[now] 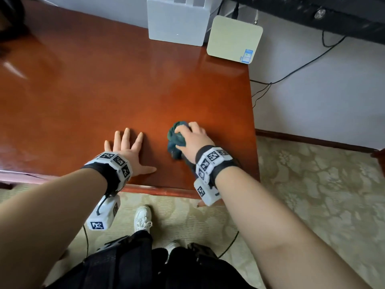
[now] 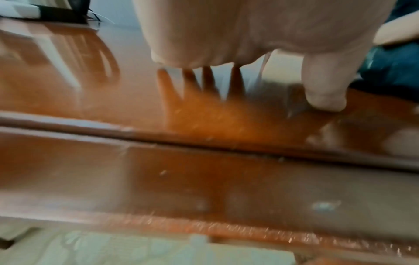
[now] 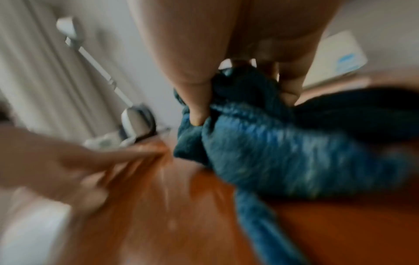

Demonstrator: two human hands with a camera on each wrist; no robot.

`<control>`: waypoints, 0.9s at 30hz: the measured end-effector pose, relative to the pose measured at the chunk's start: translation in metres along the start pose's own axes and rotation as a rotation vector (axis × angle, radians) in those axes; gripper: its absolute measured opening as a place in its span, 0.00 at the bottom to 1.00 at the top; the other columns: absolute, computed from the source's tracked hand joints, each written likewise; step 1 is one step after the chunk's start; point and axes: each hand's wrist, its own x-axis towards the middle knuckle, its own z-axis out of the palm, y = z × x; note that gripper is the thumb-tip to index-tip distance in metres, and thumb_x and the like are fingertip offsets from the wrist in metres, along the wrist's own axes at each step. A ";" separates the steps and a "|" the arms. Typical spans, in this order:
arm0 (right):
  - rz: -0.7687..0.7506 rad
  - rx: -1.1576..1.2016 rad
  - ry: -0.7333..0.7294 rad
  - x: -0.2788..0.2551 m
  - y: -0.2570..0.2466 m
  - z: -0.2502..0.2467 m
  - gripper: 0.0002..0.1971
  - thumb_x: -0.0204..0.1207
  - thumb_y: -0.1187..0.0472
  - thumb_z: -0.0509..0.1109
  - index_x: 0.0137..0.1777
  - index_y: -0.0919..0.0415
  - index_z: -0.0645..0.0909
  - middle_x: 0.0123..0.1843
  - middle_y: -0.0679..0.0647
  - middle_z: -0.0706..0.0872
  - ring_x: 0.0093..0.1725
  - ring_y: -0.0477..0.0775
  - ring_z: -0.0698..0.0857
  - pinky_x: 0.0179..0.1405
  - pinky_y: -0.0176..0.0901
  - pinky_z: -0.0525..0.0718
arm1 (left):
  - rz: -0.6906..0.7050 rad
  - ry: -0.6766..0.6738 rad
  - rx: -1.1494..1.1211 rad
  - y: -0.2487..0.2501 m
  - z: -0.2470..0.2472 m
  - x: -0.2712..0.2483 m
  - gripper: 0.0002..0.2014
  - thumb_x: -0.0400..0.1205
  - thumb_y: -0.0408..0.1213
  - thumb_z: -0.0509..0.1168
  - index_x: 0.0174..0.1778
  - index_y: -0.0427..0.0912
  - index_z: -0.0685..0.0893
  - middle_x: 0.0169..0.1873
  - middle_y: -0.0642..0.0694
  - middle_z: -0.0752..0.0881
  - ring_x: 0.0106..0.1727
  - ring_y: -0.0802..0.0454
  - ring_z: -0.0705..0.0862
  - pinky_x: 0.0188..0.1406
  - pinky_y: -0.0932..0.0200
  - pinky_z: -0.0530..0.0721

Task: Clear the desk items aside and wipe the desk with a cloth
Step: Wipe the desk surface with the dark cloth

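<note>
Head view: a glossy red-brown wooden table (image 1: 104, 90) stands on pale patterned carpet (image 1: 312, 195) against a white wall. At the table's far edge sit a white box (image 1: 177, 24) and, just beside it to the right, a flat cream device (image 1: 234, 39) bearing a blue sticker; black cables hang along the wall. The left hand (image 1: 129, 151) lies palm down on the table near its front edge, fingers straight and spread apart. Near it, to its right, the right hand (image 1: 192, 138) grips a bunched dark teal cloth (image 1: 176, 139) that rests on the table, fingers curled over the top of it.

Left wrist view (blurred): the left hand (image 2: 249, 32) is flat on the table (image 2: 90, 89), thumb extended, its reflection showing spread fingers; the cloth (image 2: 394, 71) appears at the right edge.

Right wrist view (blurred): the right hand (image 3: 226, 44) clamps the cloth (image 3: 283, 152) between thumb and fingers, the cloth trailing onto the table (image 3: 181, 215); the left hand (image 3: 68, 170) lies at the left.
</note>
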 end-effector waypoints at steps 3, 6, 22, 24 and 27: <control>-0.006 -0.121 -0.004 -0.009 -0.006 0.029 0.21 0.81 0.53 0.59 0.74 0.46 0.65 0.76 0.57 0.62 0.69 0.66 0.65 0.63 0.56 0.72 | 0.039 0.037 0.015 -0.006 0.011 -0.006 0.53 0.71 0.72 0.58 0.81 0.56 0.33 0.81 0.44 0.31 0.82 0.42 0.32 0.81 0.41 0.37; 0.125 -0.074 0.060 -0.030 0.026 0.029 0.20 0.82 0.53 0.56 0.74 0.45 0.64 0.74 0.57 0.63 0.67 0.66 0.66 0.63 0.55 0.72 | 0.029 0.037 0.019 -0.004 0.013 -0.006 0.53 0.71 0.73 0.57 0.80 0.55 0.32 0.81 0.44 0.31 0.82 0.42 0.32 0.80 0.40 0.37; 0.703 0.462 0.393 -0.093 0.119 -0.019 0.23 0.82 0.57 0.62 0.76 0.57 0.64 0.72 0.68 0.68 0.66 0.69 0.76 0.66 0.53 0.74 | -0.041 0.083 -0.039 -0.046 0.036 -0.039 0.53 0.71 0.71 0.60 0.82 0.53 0.36 0.82 0.45 0.37 0.83 0.44 0.35 0.82 0.47 0.39; 0.557 0.442 0.388 -0.070 0.089 -0.025 0.22 0.81 0.60 0.63 0.75 0.57 0.66 0.72 0.67 0.67 0.65 0.68 0.77 0.63 0.49 0.75 | -0.103 0.090 -0.079 -0.067 0.036 -0.044 0.53 0.70 0.71 0.61 0.82 0.53 0.39 0.82 0.44 0.37 0.83 0.44 0.35 0.82 0.47 0.40; 0.442 0.340 0.290 -0.037 0.046 -0.008 0.20 0.80 0.59 0.64 0.72 0.54 0.69 0.72 0.61 0.66 0.65 0.67 0.76 0.64 0.50 0.74 | -0.134 0.088 -0.084 -0.097 0.033 -0.047 0.48 0.73 0.69 0.60 0.82 0.55 0.43 0.82 0.45 0.36 0.83 0.45 0.34 0.82 0.47 0.39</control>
